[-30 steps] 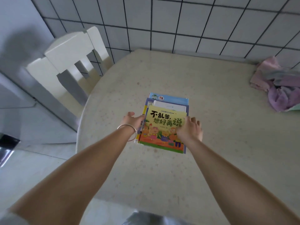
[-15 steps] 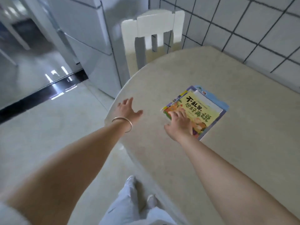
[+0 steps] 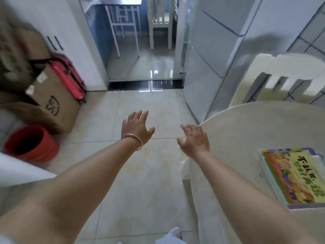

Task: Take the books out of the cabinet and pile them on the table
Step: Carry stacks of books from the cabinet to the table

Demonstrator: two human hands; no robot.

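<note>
Bare forearms; a thin metal bangle [image 3: 133, 138] circles the left wrist.

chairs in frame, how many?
2. A cream wooden slat-back chair stands behind the round beige table, at right. A white slat-back chair stands through the doorway, top centre. Others may be out of frame.

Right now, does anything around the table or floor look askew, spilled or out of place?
Nothing stands out. The pile of books lies flat on the table, its edges slightly staggered. Both hands, left and right, are empty. No spill shows on the floor.
</note>
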